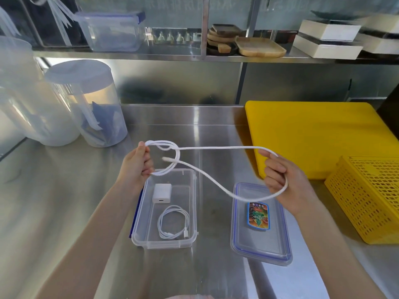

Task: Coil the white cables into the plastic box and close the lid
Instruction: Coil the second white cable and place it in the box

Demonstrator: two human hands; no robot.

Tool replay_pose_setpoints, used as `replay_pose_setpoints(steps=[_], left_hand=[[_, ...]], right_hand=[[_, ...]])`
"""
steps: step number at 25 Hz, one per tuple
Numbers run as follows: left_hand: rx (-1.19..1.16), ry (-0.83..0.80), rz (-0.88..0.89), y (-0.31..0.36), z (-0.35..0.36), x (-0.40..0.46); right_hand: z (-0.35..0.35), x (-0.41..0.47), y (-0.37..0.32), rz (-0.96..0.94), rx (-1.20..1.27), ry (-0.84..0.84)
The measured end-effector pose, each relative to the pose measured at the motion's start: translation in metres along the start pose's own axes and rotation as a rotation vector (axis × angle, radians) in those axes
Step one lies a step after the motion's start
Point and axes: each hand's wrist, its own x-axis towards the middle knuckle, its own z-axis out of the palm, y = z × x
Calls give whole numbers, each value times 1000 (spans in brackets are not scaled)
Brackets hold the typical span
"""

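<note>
A thick white cable (pixel 218 147) stretches in the air between both hands, above the counter. My left hand (pixel 138 162) grips a small coil of it over the far end of the open clear plastic box (pixel 195 203). My right hand (pixel 282 175) holds the loose run, which loops down under that hand and back toward the coil. Inside the box lie a white charger block (pixel 162 193) and a thin white cable (pixel 173 225) wound into a coil. The box's lid (pixel 261 247), with a colourful sticker, lies flat to the right of the box.
On the steel counter, a yellow cutting board (pixel 313 134) sits at the back right and a yellow perforated basket (pixel 367 199) at the right edge. Clear plastic canisters (pixel 86 104) stand at the back left. A shelf above holds a lidded container, wooden trays and white boxes.
</note>
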Motion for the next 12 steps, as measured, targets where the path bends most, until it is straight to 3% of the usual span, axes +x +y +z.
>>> replay_pose_setpoints(steps=[4, 9, 12], left_hand=[[-66, 15, -12, 3, -6, 4], [-85, -74, 5, -1, 5, 0], [-118, -29, 50, 7, 1, 2]], right_hand=[[-11, 3, -12, -11, -36, 98], [-7, 5, 3, -72, -449, 226], [-14, 4, -1, -92, -511, 281]])
